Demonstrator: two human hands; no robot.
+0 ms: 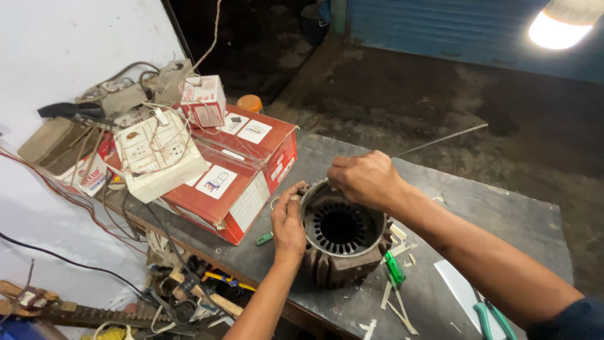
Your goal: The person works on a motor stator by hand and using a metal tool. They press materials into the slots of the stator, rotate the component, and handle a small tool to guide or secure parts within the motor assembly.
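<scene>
Near edge: strips of pale insulation paper (pixel 395 303) lie scattered on the dark workbench (pixel 503 217), right of the stator; a green-handled screwdriver (pixel 394 267) lies among them, just beside the housing; green-handled pliers (pixel 492 318) rest on a white sheet (pixel 454 280) at the near right corner.
Stator: a motor stator (pixel 341 234) in a ribbed, rusty housing stands on the workbench near its near edge, open end up; the slotted bore shows dark and bare in the middle.
Left hand: the left hand (pixel 287 221) lies against the left rim of the stator; fingers curled together and pressed to the rim, thumb resting on its top; a second green screwdriver tip (pixel 264 238) pokes out just left of the wrist.
Right hand: the right hand (pixel 363 179) hovers over the far rim, knuckles up; fingers bunched and pinching something thin at the rim's far left; what it pinches I cannot tell, as the hand hides it.
Left, farther: a red cardboard box (pixel 251 182) lies on the workbench, touching nothing of the stator; a white switchboard (pixel 159 155) with tangled wires sits on it; a small red-and-white carton (pixel 204 101) and an orange cap (pixel 250 102) stand behind.
Far: a bare concrete floor (pixel 402 88); a blue shutter (pixel 440 28); a lit bulb (pixel 557 28) at the top right.
</scene>
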